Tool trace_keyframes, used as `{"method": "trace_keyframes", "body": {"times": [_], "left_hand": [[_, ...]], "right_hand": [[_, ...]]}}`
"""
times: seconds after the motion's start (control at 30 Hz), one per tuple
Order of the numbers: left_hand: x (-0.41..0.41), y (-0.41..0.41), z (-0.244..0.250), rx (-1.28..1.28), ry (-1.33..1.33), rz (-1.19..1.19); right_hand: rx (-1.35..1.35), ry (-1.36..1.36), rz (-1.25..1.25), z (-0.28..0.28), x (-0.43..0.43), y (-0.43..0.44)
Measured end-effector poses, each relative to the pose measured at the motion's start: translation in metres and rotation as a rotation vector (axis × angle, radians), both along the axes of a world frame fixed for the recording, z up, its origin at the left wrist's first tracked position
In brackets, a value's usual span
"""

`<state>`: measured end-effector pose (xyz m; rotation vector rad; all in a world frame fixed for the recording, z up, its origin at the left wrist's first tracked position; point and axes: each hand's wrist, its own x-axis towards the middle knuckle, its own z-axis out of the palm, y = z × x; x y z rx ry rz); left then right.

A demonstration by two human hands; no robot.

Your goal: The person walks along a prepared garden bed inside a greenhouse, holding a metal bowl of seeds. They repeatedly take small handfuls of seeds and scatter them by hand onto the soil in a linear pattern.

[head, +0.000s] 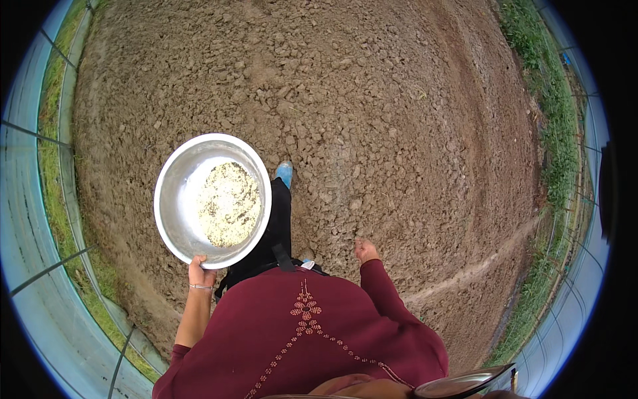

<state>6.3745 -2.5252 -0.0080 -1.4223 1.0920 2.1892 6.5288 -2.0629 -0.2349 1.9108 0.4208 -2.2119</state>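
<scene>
My left hand (pixel 201 274) grips the near rim of a wide, round metal basin (pixel 175 209), thumb over the edge. Pale yellow grain-like material (pixel 229 204), flecked with dark bits, lies heaped on the basin's right side; its exact kind is unclear. The basin tilts out over the ground, left of my body. Low at my right side, my right hand (pixel 366 250) hangs above the soil with its fingers partly curled. Whether anything sits inside those fingers cannot be made out.
Loose, cloddy brown soil (pixel 349 109) spreads ahead. My blue boot (pixel 284 173) stands on it beside the basin. A blue sheet wall (pixel 22 164) with poles and a grass strip (pixel 52 184) borders the left. Green plants (pixel 558 134) line the right edge.
</scene>
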Motion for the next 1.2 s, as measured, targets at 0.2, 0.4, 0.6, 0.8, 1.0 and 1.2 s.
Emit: {"method": "trace_keyframes", "body": {"times": [0.2,0.4,0.6,0.8,1.0,1.2], "left_hand": [[-0.052,-0.001,0.003,-0.063,-0.019,-0.022],[-0.116,-0.008,0.03,-0.071,0.062,0.036],[-0.17,-0.007,0.046,-0.028,0.144,0.123],[-0.19,-0.012,0.069,-0.132,0.128,0.089],[-0.2,-0.037,0.038,-0.113,0.025,0.14],[-0.276,-0.04,0.006,-0.063,-0.015,0.137]], "right_hand": [[0.153,0.694,0.091,0.095,-0.386,0.036],[0.102,1.387,-0.029,0.255,-0.535,0.074],[0.159,0.845,-0.124,0.154,-0.431,0.075],[0.045,0.116,-0.187,0.066,-0.206,0.05],[0.109,-0.326,-0.062,0.046,-0.149,0.052],[0.278,0.187,0.114,-0.002,-0.53,0.07]]}}
